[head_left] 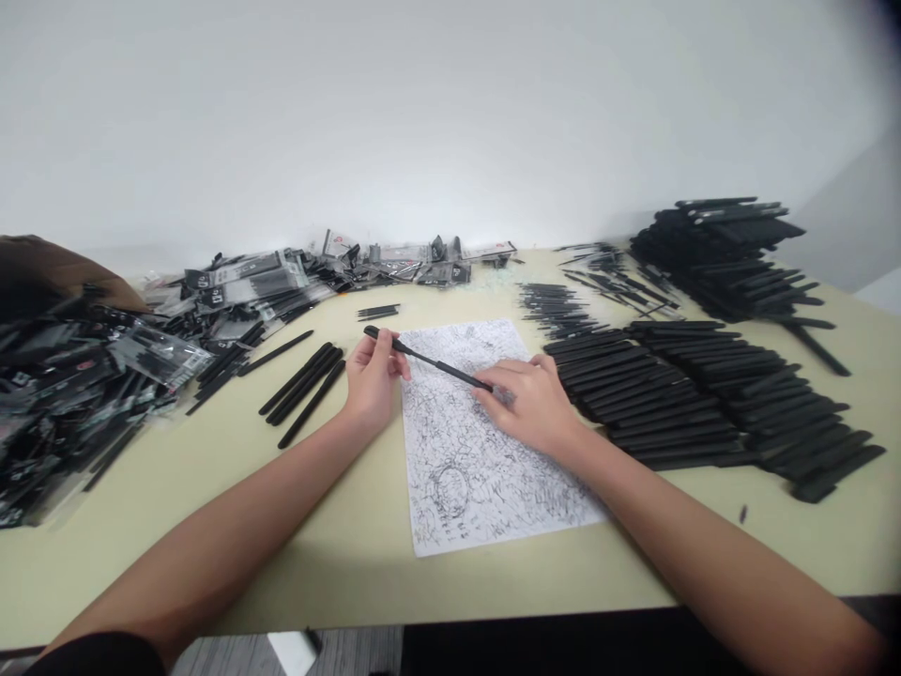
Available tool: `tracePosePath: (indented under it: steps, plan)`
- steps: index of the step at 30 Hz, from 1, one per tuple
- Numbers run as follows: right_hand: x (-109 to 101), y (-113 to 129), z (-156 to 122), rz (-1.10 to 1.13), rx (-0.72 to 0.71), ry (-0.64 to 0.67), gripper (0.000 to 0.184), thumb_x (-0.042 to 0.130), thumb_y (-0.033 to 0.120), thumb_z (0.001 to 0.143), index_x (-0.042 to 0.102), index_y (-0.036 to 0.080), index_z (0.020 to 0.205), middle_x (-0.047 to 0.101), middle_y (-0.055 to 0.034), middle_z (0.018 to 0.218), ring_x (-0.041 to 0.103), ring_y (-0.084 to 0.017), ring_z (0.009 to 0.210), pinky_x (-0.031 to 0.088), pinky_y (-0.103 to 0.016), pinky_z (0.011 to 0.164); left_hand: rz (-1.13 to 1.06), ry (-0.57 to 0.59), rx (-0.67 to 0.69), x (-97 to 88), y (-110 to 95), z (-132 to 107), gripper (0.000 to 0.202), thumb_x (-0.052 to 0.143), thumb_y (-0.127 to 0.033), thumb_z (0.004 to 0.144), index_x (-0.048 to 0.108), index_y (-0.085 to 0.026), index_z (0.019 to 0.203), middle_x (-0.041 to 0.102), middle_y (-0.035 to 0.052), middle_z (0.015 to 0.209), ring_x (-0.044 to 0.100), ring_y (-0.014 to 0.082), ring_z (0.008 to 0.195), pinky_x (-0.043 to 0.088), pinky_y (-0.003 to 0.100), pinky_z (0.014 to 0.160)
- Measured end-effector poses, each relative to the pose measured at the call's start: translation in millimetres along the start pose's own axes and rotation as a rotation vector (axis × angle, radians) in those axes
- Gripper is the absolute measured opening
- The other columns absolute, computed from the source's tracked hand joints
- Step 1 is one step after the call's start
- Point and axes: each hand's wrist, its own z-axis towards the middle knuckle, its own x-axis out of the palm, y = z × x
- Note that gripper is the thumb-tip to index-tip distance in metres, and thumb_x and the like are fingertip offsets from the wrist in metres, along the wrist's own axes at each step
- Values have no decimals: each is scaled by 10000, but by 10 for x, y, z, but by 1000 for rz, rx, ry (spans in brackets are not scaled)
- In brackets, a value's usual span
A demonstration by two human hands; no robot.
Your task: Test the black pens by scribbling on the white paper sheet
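Above a scribbled white sheet of paper (485, 460), a black pen barrel (373, 331) is pinched in the fingers of my left hand (374, 380). Out of its right end runs a thin dark pen refill (450, 370), slanting down to the right. My right hand (527, 399) has its thumb and fingers closed on the far end of that refill, low over the sheet. How deep the refill sits in the barrel cannot be seen. Several black pens (302, 385) lie just left of my left hand.
Rows of black pen parts (640, 404) cover the right side, with a taller black stack (710, 253) behind. Thin refills (556, 310) lie beyond my right hand, and a few more (378, 312) at centre back. Clear plastic packets (253, 282) heap up along the left and back.
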Motion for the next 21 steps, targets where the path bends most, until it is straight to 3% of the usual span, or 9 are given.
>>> tracePosePath:
  steps: [5,11,16,21]
  plan:
    - [-18,-1,-8,-5,-43,63,213,501,311,910,700,237,931,740,2,921,654,-183,856,261,-376,819,-34,-20,-11,-11,7,13,363,685,-539,780,571,-194,791,519,-54,500,501,81,403,404,227,447]
    - [-18,-20,-16,-27,-31,37,250,468,316,938,703,235,964,723,-30,949,607,-209,881,259,-391,826,-53,-38,-22,-28,20,28,359,668,-543,796,565,-199,799,501,-56,512,493,76,415,416,227,460]
    - [-3,-53,-8,-34,80,-26,181,567,306,882,724,261,959,697,-45,983,567,-240,929,270,-387,806,-64,-38,-19,-36,33,40,359,669,-543,796,565,-199,801,501,-55,518,494,73,423,416,224,465]
    - [6,-66,-1,-43,182,-1,168,568,273,876,718,260,950,700,-42,963,581,-242,920,242,-391,797,-74,-42,-18,-29,23,35,364,679,-539,788,564,-195,804,510,-55,522,495,73,418,417,222,465]
